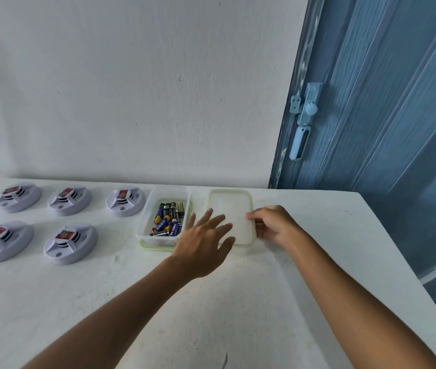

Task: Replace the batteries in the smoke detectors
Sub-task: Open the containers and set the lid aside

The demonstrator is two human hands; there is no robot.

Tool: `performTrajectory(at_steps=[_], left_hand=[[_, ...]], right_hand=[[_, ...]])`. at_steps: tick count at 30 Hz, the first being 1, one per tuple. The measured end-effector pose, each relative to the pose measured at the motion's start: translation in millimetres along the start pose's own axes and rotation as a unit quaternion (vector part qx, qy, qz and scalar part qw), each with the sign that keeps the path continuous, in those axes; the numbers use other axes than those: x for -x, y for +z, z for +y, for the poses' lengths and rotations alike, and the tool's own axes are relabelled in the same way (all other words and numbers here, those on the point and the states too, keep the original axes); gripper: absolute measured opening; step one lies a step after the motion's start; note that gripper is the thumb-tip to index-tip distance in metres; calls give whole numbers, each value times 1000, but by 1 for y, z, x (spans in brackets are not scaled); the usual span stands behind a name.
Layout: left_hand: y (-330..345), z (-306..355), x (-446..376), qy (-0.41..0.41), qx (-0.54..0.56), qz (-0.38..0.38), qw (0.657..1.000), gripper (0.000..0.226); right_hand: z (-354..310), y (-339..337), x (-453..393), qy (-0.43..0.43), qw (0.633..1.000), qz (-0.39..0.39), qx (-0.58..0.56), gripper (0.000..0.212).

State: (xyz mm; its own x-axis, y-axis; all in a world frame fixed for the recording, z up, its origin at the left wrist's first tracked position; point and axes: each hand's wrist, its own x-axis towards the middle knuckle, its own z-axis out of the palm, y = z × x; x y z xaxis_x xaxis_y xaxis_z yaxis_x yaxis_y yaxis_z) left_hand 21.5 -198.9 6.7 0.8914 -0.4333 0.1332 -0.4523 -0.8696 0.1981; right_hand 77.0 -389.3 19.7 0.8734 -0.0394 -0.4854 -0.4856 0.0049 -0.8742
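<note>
Several white smoke detectors [122,201] with red labels lie in two rows on the left of the white table [158,302]. To their right stands a clear plastic box [145,217] holding several batteries [167,218]. Its translucent lid [231,206] lies flat on the table just right of the box. My right hand [272,225] pinches the lid's right edge with thumb and fingers. My left hand [203,242] hovers with spread straight fingers over the gap between box and lid, holding nothing.
A white wall rises behind the table. A blue door [384,115] with a pale bolt latch [304,118] stands at the right. The table's right edge [408,262] runs diagonally toward the near right corner.
</note>
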Motion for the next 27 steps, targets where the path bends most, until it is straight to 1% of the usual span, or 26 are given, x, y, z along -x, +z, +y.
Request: performTrajectory(at_steps=[1,4,8,10,14,16,20,24,27], left_hand=[[-1,0,-2,-9,-13,-5,1000,65],[-3,0,-9,-37,-50,-19,998,49],[-4,0,-21,-50,-56,-35,997,50],[-5,-6,-27,-42,-25,-53,997,52],[-14,-30,-33,-13,107,-93,990,51],[-17,-37,-33,-3,128,-94,987,50],[-18,-34,-36,-7,101,-93,990,51],[-19,-32,-37,-4,93,-94,991,52],[-20,-31,-36,-6,84,-98,992,51]], right_hand=[[3,-3,5,15,999,-9,-38,29],[19,-7,20,51,987,-12,-153,29],[38,11,40,62,953,23,-296,21],[44,26,49,71,932,39,-353,23],[55,50,59,91,893,28,-439,18],[59,57,60,90,884,26,-458,22],[63,62,58,73,885,51,-456,26],[66,68,57,41,906,103,-409,38],[62,72,55,38,917,145,-369,45]])
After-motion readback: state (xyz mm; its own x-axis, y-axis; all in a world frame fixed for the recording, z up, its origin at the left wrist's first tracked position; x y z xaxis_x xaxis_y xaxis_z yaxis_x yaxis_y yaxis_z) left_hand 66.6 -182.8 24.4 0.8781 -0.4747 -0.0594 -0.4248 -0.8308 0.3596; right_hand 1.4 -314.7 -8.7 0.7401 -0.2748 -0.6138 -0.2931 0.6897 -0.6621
